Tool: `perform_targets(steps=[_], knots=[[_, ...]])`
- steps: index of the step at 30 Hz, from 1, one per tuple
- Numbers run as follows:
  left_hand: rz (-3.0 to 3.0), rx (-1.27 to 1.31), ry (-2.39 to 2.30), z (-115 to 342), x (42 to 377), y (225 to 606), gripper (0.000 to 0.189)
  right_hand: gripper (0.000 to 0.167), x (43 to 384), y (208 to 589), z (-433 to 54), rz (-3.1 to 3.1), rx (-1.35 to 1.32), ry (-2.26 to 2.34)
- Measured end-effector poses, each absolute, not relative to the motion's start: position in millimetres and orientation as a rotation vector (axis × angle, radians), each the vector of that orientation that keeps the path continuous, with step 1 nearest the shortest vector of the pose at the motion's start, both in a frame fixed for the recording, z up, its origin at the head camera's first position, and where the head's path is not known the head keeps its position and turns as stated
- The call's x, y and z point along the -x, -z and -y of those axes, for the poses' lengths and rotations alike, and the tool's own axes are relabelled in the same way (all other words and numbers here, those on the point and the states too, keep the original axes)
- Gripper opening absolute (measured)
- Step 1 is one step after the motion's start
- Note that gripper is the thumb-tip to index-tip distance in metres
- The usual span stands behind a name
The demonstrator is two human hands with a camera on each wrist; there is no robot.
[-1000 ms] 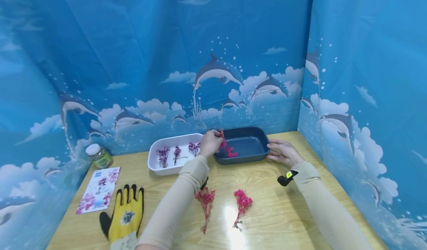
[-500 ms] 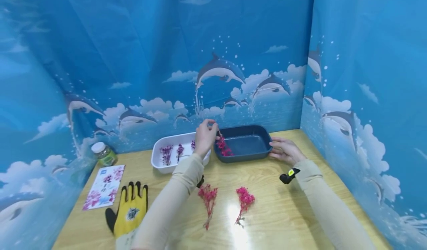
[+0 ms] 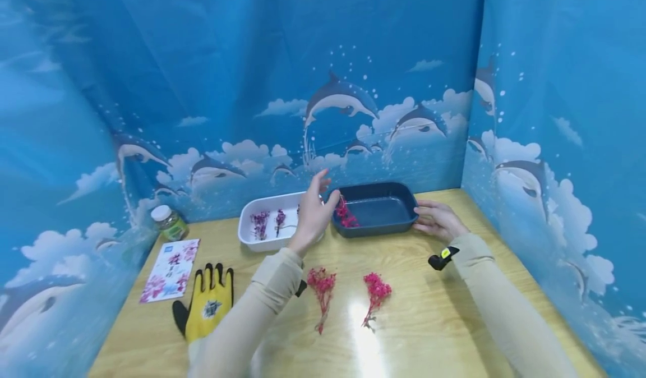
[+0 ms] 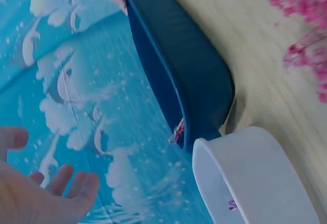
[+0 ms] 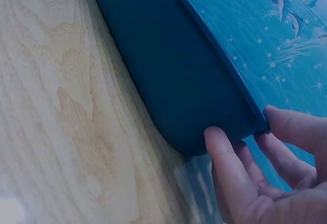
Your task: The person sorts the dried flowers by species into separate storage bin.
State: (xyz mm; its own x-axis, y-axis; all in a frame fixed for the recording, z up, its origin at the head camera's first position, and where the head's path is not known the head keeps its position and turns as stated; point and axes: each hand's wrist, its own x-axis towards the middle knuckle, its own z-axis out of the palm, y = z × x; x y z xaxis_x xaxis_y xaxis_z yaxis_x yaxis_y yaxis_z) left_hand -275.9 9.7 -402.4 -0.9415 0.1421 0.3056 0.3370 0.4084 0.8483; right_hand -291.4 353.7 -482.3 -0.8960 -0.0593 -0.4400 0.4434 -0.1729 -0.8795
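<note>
My left hand [image 3: 313,214] hovers over the space between a white tray [image 3: 261,245] and a dark blue tray [image 3: 375,230], its fingers spread and holding nothing. Below its thumb a pink dried-flower sprig [image 3: 346,215] lies at the left end of the dark tray; only its stem tip shows in the left wrist view. With fingertips on the outer wall and rim, my right hand [image 5: 265,173] grips the right end of the dark tray. Purple dried-flower sprigs [image 3: 260,224] lie in the white tray, partly hidden by my left hand.
Two pink sprigs, one left [image 3: 323,294] and one right [image 3: 375,295], lie on the wooden table [image 3: 419,322] in front. At the left are a white-lidded jar [image 3: 170,224], a flower-printed card [image 3: 170,270] and a yellow glove [image 3: 208,305]. A dolphin-printed curtain [image 3: 242,86] stands behind.
My left hand has let go of the pink sprig, which now lies in the dark tray, and its fingers have spread. My right hand has stayed on the tray's end. The head view has shifted slightly.
</note>
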Motion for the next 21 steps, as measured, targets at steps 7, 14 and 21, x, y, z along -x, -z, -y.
perform_targets(steps=[7,14,21], knots=[[2.689,0.643,1.244,-20,237,414,0.071,0.072,289,480,-354,-1.768,-0.421,2.142],[2.838,0.858,0.824,-32,207,432,0.070,0.077,288,478,-354,-1.751,-0.407,2.156],[2.873,0.975,0.537,-40,188,452,0.064,0.077,287,479,-351,-1.772,-0.399,2.148]])
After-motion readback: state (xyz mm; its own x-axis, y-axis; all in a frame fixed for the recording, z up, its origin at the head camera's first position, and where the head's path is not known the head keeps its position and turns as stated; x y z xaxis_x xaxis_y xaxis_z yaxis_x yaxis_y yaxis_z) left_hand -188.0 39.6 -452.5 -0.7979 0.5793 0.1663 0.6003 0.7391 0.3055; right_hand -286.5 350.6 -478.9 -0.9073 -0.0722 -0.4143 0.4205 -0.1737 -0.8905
